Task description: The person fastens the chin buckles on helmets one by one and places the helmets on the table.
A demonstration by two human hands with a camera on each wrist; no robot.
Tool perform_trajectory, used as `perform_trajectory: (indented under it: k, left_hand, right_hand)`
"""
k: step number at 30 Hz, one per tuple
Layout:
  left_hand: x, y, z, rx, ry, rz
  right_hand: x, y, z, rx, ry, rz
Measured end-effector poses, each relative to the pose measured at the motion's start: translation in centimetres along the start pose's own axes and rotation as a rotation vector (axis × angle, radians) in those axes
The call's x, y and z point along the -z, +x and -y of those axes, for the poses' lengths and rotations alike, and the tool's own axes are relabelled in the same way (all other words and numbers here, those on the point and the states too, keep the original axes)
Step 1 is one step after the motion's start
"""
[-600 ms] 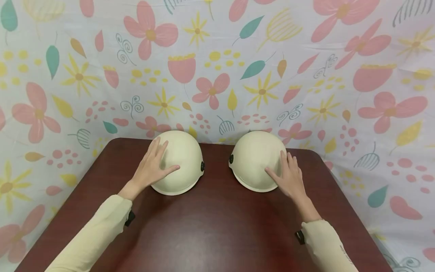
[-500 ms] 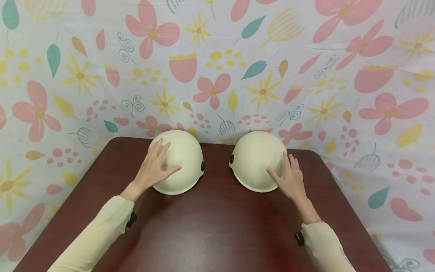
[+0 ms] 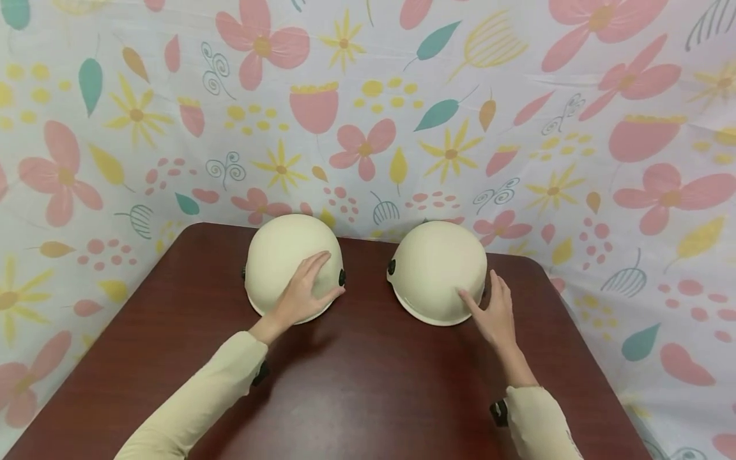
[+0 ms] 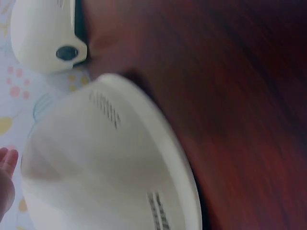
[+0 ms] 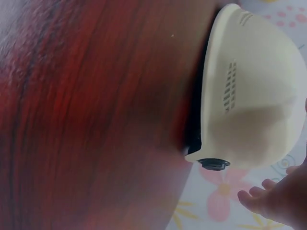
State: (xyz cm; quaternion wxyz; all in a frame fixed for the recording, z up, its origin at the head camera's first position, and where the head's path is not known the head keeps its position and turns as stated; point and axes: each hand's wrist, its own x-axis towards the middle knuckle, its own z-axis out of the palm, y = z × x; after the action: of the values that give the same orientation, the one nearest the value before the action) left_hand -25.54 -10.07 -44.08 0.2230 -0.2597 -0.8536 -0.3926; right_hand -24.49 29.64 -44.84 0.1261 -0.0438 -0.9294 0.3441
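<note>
Two cream helmets rest dome-up on the table, side by side. Over the front right part of the left helmet [image 3: 287,252] my left hand [image 3: 300,292] reaches with extended fingers, its thumb close to the black side knob [image 3: 342,277]. In the left wrist view this helmet [image 4: 105,158] fills the lower left, showing rows of vent slots. My right hand [image 3: 496,313] is at the right side of the right helmet [image 3: 438,271], thumb overlapping the shell, fingers spread and straight. The right wrist view shows the vents and black knob [image 5: 213,164] of that helmet, with the fingertips below it.
The dark red-brown table [image 3: 368,383] has rounded far corners. Behind it hangs a white cloth [image 3: 368,83] with pink, yellow and teal flowers and leaves. Black devices are strapped at both wrists, under light sleeves.
My left hand has moved right, from the left side of the left helmet to its front right. My right hand has shifted slightly nearer. The left helmet's left knob now shows.
</note>
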Motion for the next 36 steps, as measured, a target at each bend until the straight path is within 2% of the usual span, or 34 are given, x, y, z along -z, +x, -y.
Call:
perform_trajectory:
  k: [4, 6, 10, 14, 20, 24, 27, 33, 36]
  left_hand:
    - [-2.2, 0.0, -0.8, 0.090, -0.077, 0.108]
    - [-3.3, 0.0, -1.1, 0.103, -0.112, 0.146]
    - [-5.4, 0.3, -1.3, 0.103, -0.145, 0.173]
    - [-7.4, 0.7, -1.4, 0.098, -0.131, 0.213]
    - [-10.7, 1.5, -1.3, 0.161, -0.169, 0.323]
    - [-12.5, 2.5, -1.3, 0.208, -0.221, 0.340]
    - [-13.5, 3.3, -1.5, 0.274, -0.267, 0.350]
    - [-14.9, 3.9, -2.3, 0.517, -0.469, 0.363]
    - [-15.5, 4.2, -2.6, 0.611, -0.569, 0.359]
  right_hand:
    - [-0.3, -0.2, -0.5, -0.012, 0.016, 0.009]
    - [-0.6, -0.3, -0.6, -0.014, 0.022, 0.008]
    - [-1.0, -0.1, -0.8, -0.003, 0.027, -0.008]
    - [-0.8, 0.7, -0.4, 0.026, 0.015, -0.007]
    - [-0.3, 2.4, 0.6, 0.077, -0.013, -0.027]
    - [-0.2, 3.8, 1.4, 0.091, -0.026, -0.034]
    - [-0.1, 4.8, 2.0, 0.108, -0.043, -0.027]
    - [-0.2, 6.0, 2.6, 0.160, -0.075, 0.017]
    - [-0.4, 6.3, 2.5, 0.163, -0.084, 0.034]
